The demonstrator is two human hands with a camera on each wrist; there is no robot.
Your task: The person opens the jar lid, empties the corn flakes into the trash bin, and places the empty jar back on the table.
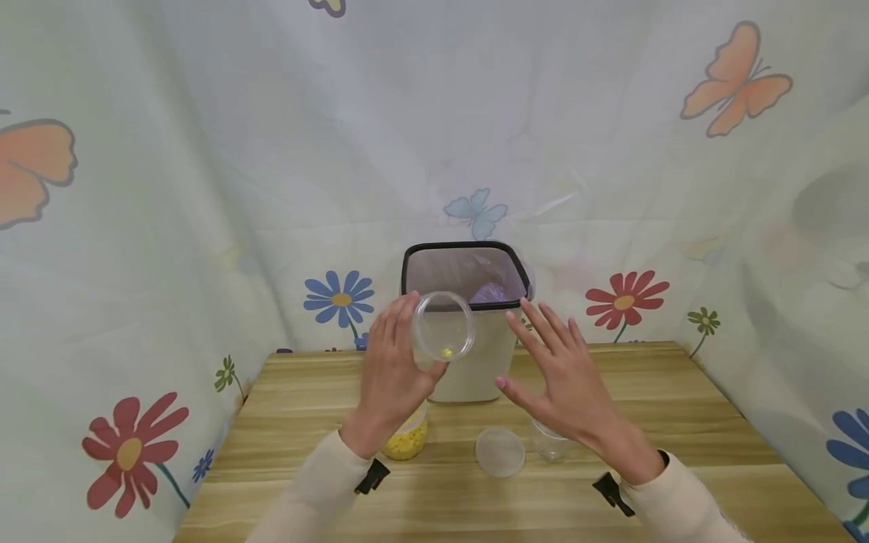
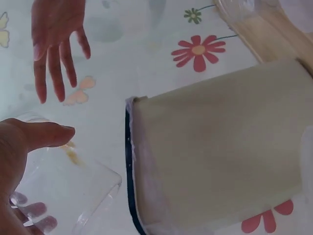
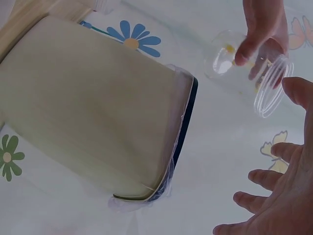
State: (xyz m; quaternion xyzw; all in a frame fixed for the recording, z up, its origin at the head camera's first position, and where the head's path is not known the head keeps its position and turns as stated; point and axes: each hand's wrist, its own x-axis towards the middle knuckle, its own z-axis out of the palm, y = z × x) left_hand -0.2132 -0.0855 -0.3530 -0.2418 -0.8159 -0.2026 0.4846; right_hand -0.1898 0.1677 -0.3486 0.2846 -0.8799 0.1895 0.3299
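Observation:
My left hand [image 1: 394,362] grips a clear plastic jar [image 1: 444,326] by its side, raised in front of the bin's rim. The jar has no lid on, and its threaded mouth [image 3: 274,87] shows in the right wrist view. A few yellow bits [image 1: 446,352] cling inside it. To the right, my right hand [image 1: 566,377] is held up with its fingers spread, apart from the jar and holding nothing. Below the left hand stands a jar of small yellow pieces [image 1: 406,439], partly hidden by the wrist.
A pale bin [image 1: 475,373] with a black rim and a purple liner [image 1: 490,292] stands at the back of the wooden table [image 1: 312,422]. A round translucent lid [image 1: 500,452] lies in front of it. Another clear container [image 1: 551,443] sits beneath the right hand.

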